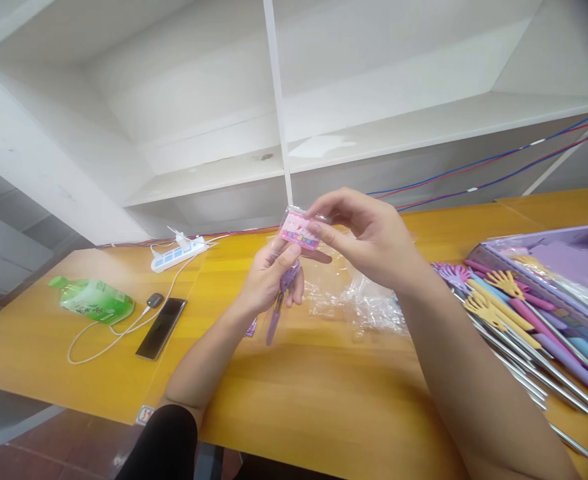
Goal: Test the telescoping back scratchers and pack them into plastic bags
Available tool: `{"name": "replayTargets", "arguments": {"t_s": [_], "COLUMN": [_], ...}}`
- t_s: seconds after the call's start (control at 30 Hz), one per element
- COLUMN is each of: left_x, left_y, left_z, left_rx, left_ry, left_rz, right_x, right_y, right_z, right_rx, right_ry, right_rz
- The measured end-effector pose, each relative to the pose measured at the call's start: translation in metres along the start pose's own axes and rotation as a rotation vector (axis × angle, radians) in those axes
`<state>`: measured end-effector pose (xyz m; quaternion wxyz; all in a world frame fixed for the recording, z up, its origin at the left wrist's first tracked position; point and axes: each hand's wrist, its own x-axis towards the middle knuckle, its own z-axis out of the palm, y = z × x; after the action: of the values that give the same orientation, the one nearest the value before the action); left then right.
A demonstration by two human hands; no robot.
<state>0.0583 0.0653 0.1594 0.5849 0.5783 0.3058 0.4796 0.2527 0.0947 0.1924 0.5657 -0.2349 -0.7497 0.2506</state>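
Note:
My left hand [269, 277] is closed around a small purple back scratcher [274, 323] that appears to be inside a clear plastic sleeve. Its purple hand-shaped end shows between my fingers, and the handle points down. A pink printed card [299, 230] lies at the top of the sleeve, above my left thumb. Thumb and fingers of my right hand [367, 233] pinch the right edge of this card and the clear plastic. Behind and below my hands, crumpled clear plastic bags [374, 303] lie on the table. Part of another purple printed card [251, 327] peeks out beside my left wrist.
On the right are several telescopic back scratchers [529, 320] in mixed colours, beside a purple box [539, 240]. To the left stand a power strip [179, 253], a phone [161, 328], a cable and a green bottle [94, 299] lying down. White shelves [214, 160] rise behind.

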Motion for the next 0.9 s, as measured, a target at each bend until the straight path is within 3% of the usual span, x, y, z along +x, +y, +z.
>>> {"name": "replayTargets", "arguments": {"t_s": [0.27,0.9], "left_x": [-0.0011,-0.0009], "left_y": [-0.0001,0.0014], "left_z": [0.0006,0.0029], "left_rx": [0.045,0.003], "left_ry": [-0.052,0.082], "left_rz": [-0.015,0.027], "right_x": [0.0006,0.0001], "right_y": [-0.0038,-0.0017], "right_z": [-0.0038,-0.0055], "right_rx": [-0.075,0.084], "right_ry": [-0.066,-0.093], "right_rz": [-0.035,-0.015]}}
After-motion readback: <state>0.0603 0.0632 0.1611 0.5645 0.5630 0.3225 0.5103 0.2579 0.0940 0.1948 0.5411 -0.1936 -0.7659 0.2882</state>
